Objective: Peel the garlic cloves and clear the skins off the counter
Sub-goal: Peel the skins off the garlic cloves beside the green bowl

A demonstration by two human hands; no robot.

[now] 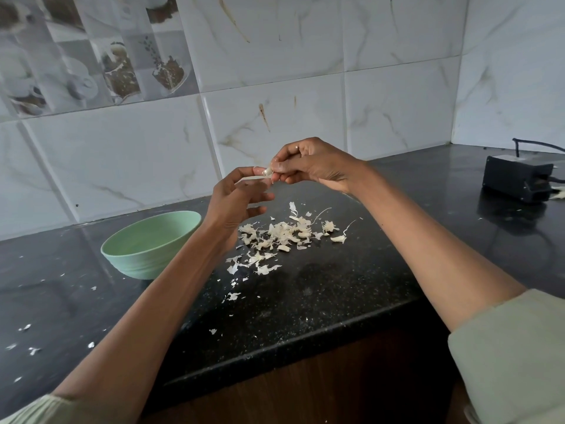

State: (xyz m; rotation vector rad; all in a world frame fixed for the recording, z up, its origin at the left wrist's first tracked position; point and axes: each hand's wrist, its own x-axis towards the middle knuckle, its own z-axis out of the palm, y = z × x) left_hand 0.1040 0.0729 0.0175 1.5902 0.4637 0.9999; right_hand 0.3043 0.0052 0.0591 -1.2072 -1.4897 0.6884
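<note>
A small white garlic clove (268, 172) is held in the air above the black counter (321, 289). My right hand (308, 163) pinches it from the right with curled fingers. My left hand (241, 194) meets it from the left, thumb and fingertips pinching the clove and a thin strip of skin (250, 178) that trails from it. A heap of pale garlic skins (284, 235) lies on the counter just below the hands, with smaller flakes (232, 296) scattered toward the front edge.
A light green bowl (149, 244) stands on the counter to the left of my left forearm. A black box with a cable (518, 182) sits at the far right. A tiled wall (275, 87) backs the counter, which drops off at the front.
</note>
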